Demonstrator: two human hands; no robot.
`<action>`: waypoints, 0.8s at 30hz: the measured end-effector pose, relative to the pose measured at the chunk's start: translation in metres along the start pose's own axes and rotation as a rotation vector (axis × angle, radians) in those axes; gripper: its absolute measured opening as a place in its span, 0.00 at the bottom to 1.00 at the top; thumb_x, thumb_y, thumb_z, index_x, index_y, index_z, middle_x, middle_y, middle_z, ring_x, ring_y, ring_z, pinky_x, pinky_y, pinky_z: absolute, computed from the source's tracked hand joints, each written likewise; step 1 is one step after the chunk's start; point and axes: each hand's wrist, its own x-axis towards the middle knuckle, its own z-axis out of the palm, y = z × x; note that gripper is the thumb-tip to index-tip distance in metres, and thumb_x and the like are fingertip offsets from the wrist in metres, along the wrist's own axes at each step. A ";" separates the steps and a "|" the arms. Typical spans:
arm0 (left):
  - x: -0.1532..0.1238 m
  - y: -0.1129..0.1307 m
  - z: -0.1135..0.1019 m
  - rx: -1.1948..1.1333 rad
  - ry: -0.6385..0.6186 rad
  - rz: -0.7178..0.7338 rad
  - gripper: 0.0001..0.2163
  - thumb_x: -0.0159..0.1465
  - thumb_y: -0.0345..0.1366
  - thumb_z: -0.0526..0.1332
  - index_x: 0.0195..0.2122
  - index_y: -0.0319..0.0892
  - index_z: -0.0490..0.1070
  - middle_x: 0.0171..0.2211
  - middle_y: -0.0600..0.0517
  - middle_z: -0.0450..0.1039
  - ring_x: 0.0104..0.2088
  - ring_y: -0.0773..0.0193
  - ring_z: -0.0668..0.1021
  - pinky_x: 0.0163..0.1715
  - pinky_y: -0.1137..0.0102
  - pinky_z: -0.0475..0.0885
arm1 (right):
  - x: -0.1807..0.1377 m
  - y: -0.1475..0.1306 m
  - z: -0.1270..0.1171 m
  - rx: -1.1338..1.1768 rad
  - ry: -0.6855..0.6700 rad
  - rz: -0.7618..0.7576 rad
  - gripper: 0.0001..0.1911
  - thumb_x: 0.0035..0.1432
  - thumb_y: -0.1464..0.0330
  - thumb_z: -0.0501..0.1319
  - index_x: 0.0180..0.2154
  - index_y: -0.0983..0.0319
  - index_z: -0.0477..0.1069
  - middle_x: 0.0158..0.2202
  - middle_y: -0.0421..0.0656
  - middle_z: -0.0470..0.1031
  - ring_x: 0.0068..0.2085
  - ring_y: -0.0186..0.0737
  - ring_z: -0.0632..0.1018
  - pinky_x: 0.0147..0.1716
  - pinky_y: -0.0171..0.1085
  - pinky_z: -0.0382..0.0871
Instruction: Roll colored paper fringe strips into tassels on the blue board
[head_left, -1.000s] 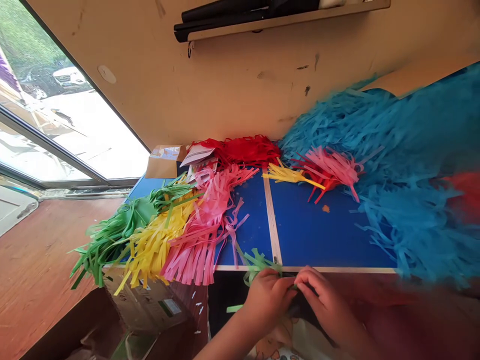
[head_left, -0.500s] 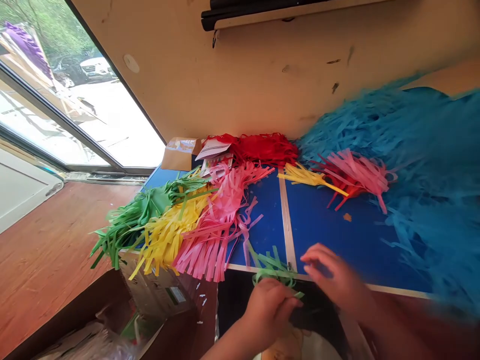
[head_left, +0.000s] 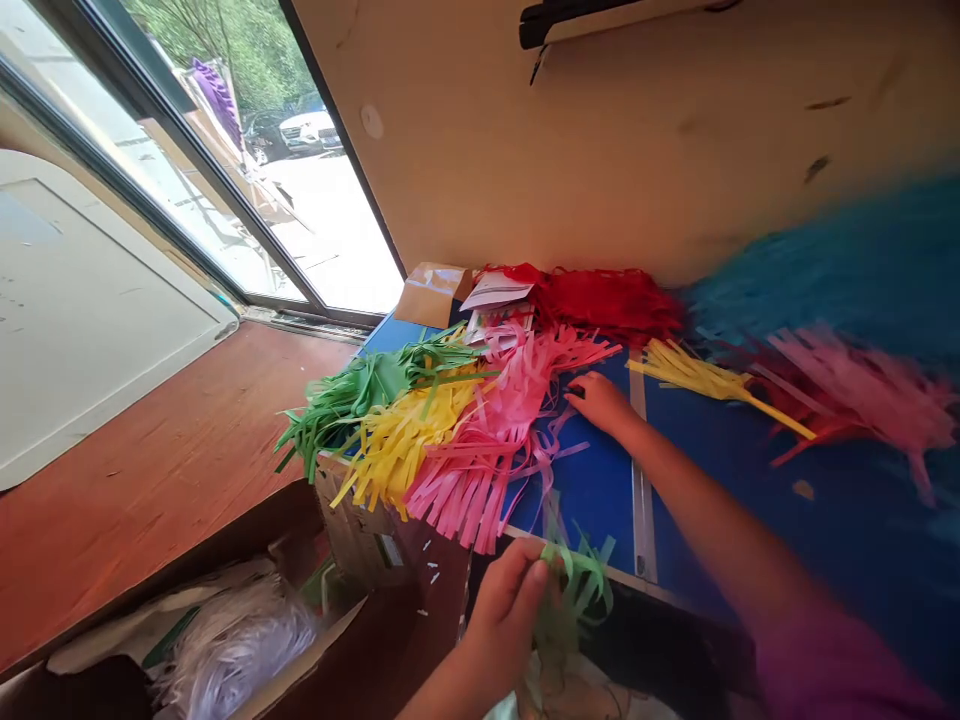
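Note:
My left hand (head_left: 506,600), near the front edge of the blue table, pinches a light green paper tassel (head_left: 581,580) between thumb and fingers. Loose strips of it spread to the right and hang down. My right hand (head_left: 602,400) reaches across the table beside the pink fringed tassels (head_left: 510,395). Its fingers are curled in, with a small dark thing at their tips that I cannot make out. Yellow tassels (head_left: 416,425) and green tassels (head_left: 375,385) lie to the left of the pink ones.
Red tassels (head_left: 611,300), papers (head_left: 495,291) and a brown envelope (head_left: 433,294) lie along the wall. One yellow tassel (head_left: 690,370), a pink tassel (head_left: 862,390) and a blue fringed heap (head_left: 840,285) are at right. An open cardboard box (head_left: 330,660) holding white shredded strips stands below left.
My right hand has moved from beside the green tassel forward to the pink tassels. My left hand keeps hold of the green tassel. The view has swung left.

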 end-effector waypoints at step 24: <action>0.020 0.005 0.023 -0.238 0.035 -0.165 0.18 0.55 0.53 0.59 0.30 0.40 0.63 0.22 0.55 0.69 0.21 0.69 0.71 0.24 0.72 0.65 | -0.053 0.028 -0.042 0.160 0.340 0.045 0.10 0.55 0.69 0.51 0.33 0.62 0.70 0.39 0.49 0.71 0.42 0.43 0.71 0.43 0.41 0.65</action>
